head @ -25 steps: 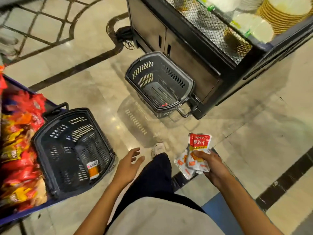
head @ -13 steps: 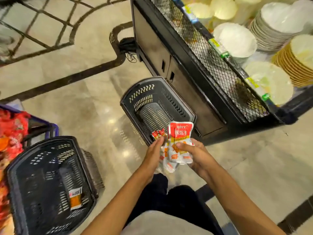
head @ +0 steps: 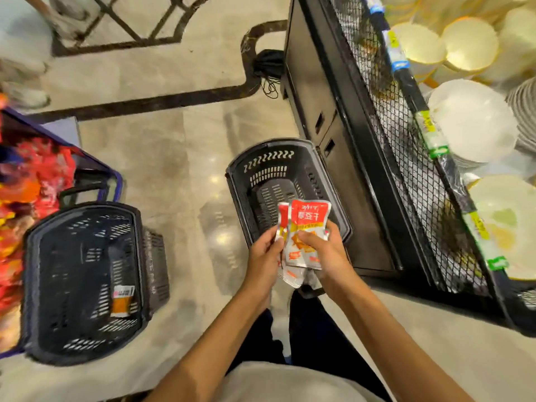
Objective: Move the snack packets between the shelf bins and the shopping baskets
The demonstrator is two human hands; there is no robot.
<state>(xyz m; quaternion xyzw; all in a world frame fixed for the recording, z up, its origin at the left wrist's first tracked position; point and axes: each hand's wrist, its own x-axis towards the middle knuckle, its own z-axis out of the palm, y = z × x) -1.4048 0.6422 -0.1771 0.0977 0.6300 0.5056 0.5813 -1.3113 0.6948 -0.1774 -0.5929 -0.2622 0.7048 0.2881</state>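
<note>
Black slotted plastic basket (head: 84, 282), left side: one orange-white packet (head: 123, 300). The left hand (head: 262, 258) and right hand (head: 327, 256) pinch glossy red-white sachets (head: 307, 224) above the right basket (head: 269, 169).

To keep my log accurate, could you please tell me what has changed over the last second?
The left hand, free before, has come across and now pinches the snack packets beside the right hand, over the basket by the cabinet. Unchanged: the right hand keeps its grip, and one orange packet lies in the left basket.
</note>
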